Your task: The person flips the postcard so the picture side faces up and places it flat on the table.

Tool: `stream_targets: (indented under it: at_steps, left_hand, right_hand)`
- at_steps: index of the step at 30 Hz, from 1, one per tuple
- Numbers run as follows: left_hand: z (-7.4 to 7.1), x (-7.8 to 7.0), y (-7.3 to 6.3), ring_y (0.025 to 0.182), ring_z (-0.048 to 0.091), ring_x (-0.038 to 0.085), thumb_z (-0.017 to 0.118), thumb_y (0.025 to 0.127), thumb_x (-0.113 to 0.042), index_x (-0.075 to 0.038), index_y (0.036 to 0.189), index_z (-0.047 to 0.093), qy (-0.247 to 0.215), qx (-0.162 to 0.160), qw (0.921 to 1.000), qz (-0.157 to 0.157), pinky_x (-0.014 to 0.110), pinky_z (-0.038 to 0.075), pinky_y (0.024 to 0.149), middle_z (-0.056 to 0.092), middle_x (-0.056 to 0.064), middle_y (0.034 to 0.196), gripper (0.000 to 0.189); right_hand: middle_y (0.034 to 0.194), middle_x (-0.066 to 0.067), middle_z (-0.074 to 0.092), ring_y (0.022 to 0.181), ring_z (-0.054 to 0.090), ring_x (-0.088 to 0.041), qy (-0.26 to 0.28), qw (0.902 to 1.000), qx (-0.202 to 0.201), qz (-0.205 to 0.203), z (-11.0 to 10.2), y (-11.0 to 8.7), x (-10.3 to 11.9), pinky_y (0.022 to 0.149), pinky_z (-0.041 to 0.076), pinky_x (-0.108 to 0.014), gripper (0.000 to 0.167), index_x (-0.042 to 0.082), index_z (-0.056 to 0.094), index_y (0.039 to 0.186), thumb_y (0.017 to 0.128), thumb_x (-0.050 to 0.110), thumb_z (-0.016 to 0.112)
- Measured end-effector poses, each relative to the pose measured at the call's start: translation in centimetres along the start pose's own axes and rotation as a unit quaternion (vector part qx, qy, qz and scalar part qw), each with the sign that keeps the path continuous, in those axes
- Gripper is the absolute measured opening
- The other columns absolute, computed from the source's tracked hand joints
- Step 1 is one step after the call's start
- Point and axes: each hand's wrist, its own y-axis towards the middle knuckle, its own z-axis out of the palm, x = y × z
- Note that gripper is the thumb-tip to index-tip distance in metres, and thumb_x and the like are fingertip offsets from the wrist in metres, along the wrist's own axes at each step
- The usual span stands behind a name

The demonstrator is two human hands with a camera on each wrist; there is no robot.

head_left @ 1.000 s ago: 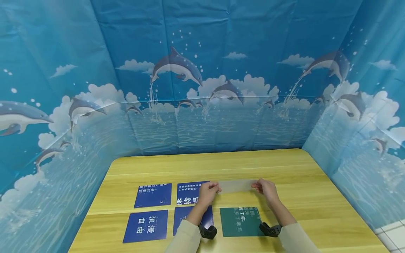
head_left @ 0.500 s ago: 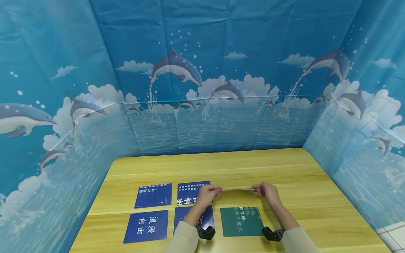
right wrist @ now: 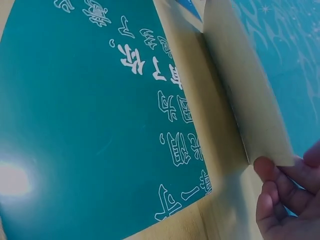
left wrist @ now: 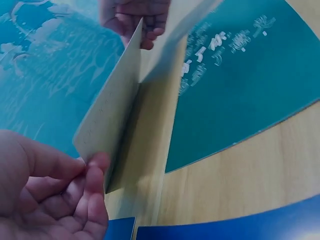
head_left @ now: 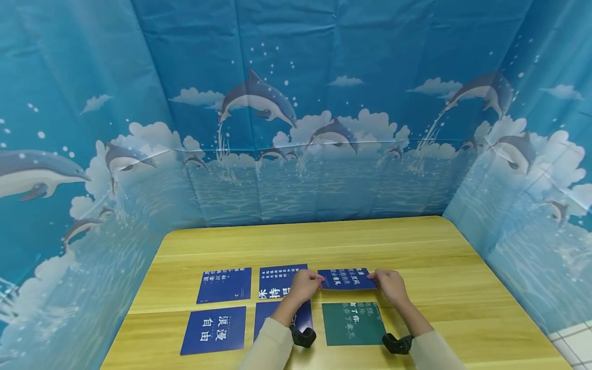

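A dark blue card (head_left: 344, 280) with white Chinese characters is held tilted above the table, its printed face toward the head camera. My left hand (head_left: 305, 285) pinches its left edge between thumb and fingers. At the opposite edge my right hand (head_left: 391, 289) pinches it likewise. Both wrist views show the card's pale, plain back (left wrist: 112, 107). Just nearer than the held card, a green card (head_left: 353, 329) with white lettering lies flat. Under my left forearm a blue card (head_left: 305, 316) is partly hidden, and another blue card (head_left: 273, 288) lies beside my left hand.
Two more blue cards, an upper one (head_left: 224, 288) and a lower one (head_left: 213, 331), lie at the left of the yellow wooden table (head_left: 416, 241). A blue dolphin-print curtain (head_left: 296, 190) stands behind the table and along its sides.
The held card showed its pale side a second ago, then was edge-on; now its blue printed face shows. Both hands keep their grip and stay nearly in place.
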Motion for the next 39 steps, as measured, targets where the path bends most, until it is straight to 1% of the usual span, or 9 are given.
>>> stream_targets:
  at_steps: [5, 12, 16, 19, 23, 26, 29, 34, 39]
  left_hand:
    - [0.2, -0.7, -0.2, 0.037, 0.031, 0.005, 0.053, 0.084, 0.0, 0.002, 0.089, 0.072, 0.063, -0.008, 0.9976, 0.025, 0.02, 0.026, 0.038, 0.068, 0.007, 0.086, 0.02]
    - [0.8, -0.5, 0.0, 0.036, 0.03, 0.007, 0.052, 0.084, -0.002, 0.002, 0.091, 0.072, 0.106, 0.006, 0.9942, 0.017, 0.021, 0.025, 0.037, 0.068, 0.006, 0.083, 0.022]
    - [1.1, -0.4, 0.2, 0.036, 0.032, 0.007, 0.051, 0.084, -0.003, 0.0, 0.087, 0.073, 0.124, 0.009, 0.992, 0.018, 0.021, 0.026, 0.037, 0.068, 0.007, 0.084, 0.022]
    - [1.3, -0.5, 0.2, 0.036, 0.032, 0.006, 0.052, 0.082, -0.001, -0.001, 0.074, 0.073, 0.134, 0.002, 0.9906, 0.029, 0.021, 0.025, 0.038, 0.066, 0.002, 0.073, 0.022]
    - [1.4, -0.8, 0.0, 0.036, 0.021, 0.005, 0.05, 0.08, 0.0, -0.01, 0.045, 0.048, 0.136, 0.0, 0.99, 0.036, 0.02, 0.018, 0.037, 0.039, -0.008, 0.045, 0.036]
    - [1.6, -0.8, -0.2, 0.037, 0.015, 0.006, 0.049, 0.081, -0.001, -0.017, 0.045, 0.029, 0.145, 0.002, 0.989, 0.031, 0.02, 0.014, 0.037, 0.019, -0.009, 0.042, 0.045]
    - [1.7, -0.9, -0.2, 0.036, 0.014, 0.005, 0.05, 0.082, -0.002, -0.018, 0.045, 0.027, 0.161, -0.001, 0.9866, 0.03, 0.02, 0.014, 0.036, 0.016, -0.01, 0.041, 0.047]
    - [1.8, -1.1, 0.1, 0.035, 0.016, 0.005, 0.052, 0.08, -0.002, -0.018, 0.044, 0.027, 0.193, 0.0, 0.9803, 0.041, 0.019, 0.014, 0.034, 0.015, -0.01, 0.041, 0.047]
    - [1.4, -1.3, 0.3, 0.037, 0.016, 0.006, 0.052, 0.081, -0.003, -0.015, 0.045, 0.031, 0.222, 0.025, 0.9738, 0.043, 0.02, 0.016, 0.036, 0.019, -0.008, 0.043, 0.043]
  right_hand:
    - [0.076, -0.012, 0.056, 0.072, 0.049, -0.024, -0.028, 0.9994, 0.017, 0.009, -1.1, -2.2, 4.1, 0.053, 0.033, -0.03, 0.037, -0.004, 0.069, 0.089, 0.092, 0.018, 0.04]
    - [0.07, -0.013, 0.052, 0.07, 0.049, -0.025, -0.063, 0.9975, 0.032, 0.0, -1.1, -2.1, 3.9, 0.053, 0.033, -0.03, 0.035, -0.004, 0.068, 0.089, 0.094, 0.018, 0.041]
    - [0.084, -0.018, 0.06, 0.074, 0.051, -0.026, -0.073, 0.9967, 0.033, -0.013, -1.1, -2.1, 4.0, 0.058, 0.037, -0.032, 0.034, -0.004, 0.068, 0.088, 0.094, 0.017, 0.042]
    - [0.091, -0.019, 0.062, 0.076, 0.052, -0.026, -0.085, 0.9956, 0.033, -0.019, -1.0, -2.2, 3.9, 0.06, 0.038, -0.032, 0.033, -0.004, 0.068, 0.089, 0.093, 0.017, 0.044]
    - [0.085, -0.016, 0.063, 0.07, 0.052, -0.023, -0.094, 0.9947, 0.033, -0.021, -1.0, -2.3, 3.8, 0.056, 0.038, -0.03, 0.031, -0.005, 0.067, 0.088, 0.092, 0.017, 0.046]
    - [0.082, -0.015, 0.063, 0.067, 0.051, -0.022, -0.103, 0.9936, 0.039, -0.025, -1.0, -2.4, 3.9, 0.055, 0.038, -0.031, 0.031, -0.007, 0.066, 0.089, 0.091, 0.017, 0.048]
    - [0.083, -0.016, 0.063, 0.068, 0.053, -0.022, -0.116, 0.9918, 0.048, -0.027, -1.1, -2.5, 4.1, 0.056, 0.041, -0.032, 0.031, -0.009, 0.066, 0.092, 0.09, 0.017, 0.048]
    - [0.063, -0.007, 0.055, 0.055, 0.047, -0.017, -0.147, 0.9864, 0.07, -0.017, -1.1, -2.3, 4.6, 0.047, 0.035, -0.028, 0.029, -0.003, 0.063, 0.074, 0.089, 0.016, 0.047]
    - [0.05, 0.0, 0.036, 0.045, 0.034, -0.013, -0.214, 0.9728, 0.085, -0.027, -0.8, -2.4, 5.7, 0.044, 0.027, -0.025, 0.033, 0.009, 0.046, 0.055, 0.088, 0.014, 0.048]
